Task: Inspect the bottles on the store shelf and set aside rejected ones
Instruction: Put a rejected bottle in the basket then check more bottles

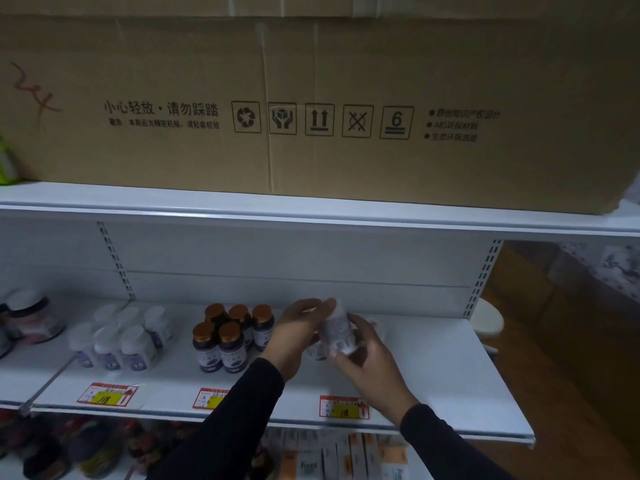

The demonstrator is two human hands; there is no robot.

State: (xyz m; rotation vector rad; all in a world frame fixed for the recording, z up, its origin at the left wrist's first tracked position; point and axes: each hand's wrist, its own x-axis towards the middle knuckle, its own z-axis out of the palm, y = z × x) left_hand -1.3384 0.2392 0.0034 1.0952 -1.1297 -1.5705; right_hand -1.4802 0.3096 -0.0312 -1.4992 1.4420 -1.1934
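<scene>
Filling the upper half of the frame, a cardboard box (311, 98) sat above the white shelf (433, 368). At lower centre both hands gripped one white bottle (337, 329), held roughly upright above the shelf: left hand (298, 327) curled round its top, right hand (367, 358) round its base, equally near

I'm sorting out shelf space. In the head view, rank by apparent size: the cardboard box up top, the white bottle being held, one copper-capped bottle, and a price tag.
1. cardboard box, by far the largest.
2. white bottle, held in the left hand and right hand.
3. copper-capped bottle and price tag look about alike; the tag sits nearer the camera, so I won't rank them.
</scene>
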